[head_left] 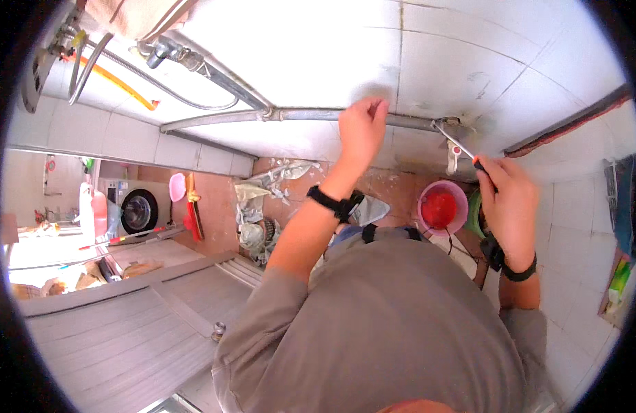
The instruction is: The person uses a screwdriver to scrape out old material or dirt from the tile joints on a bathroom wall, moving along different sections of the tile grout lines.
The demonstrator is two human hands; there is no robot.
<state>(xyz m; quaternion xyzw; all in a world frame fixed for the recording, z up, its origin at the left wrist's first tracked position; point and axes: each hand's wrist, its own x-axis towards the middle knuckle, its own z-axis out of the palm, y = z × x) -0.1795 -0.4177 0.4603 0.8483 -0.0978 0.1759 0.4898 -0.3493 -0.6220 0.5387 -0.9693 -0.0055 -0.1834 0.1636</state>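
My right hand (509,203) grips a screwdriver (462,149) by its black and red handle. The long metal shaft points up and left, and its tip meets the end of the grey pipe (311,115) at the wall fitting (450,124). Just below that fitting hangs a white plastic valve (453,157) with a red spot. My left hand (363,131) is raised in front of the pipe, fingers curled closed; whether anything sits inside them is hidden. Both wrists wear black bands.
A pink bucket (458,189) holding something red stands on the tiled floor beside a green basin (475,215). Crumpled plastic and debris (256,196) lie left of my arm. A grey slatted door (146,323) and a washing machine (135,206) are at the left.
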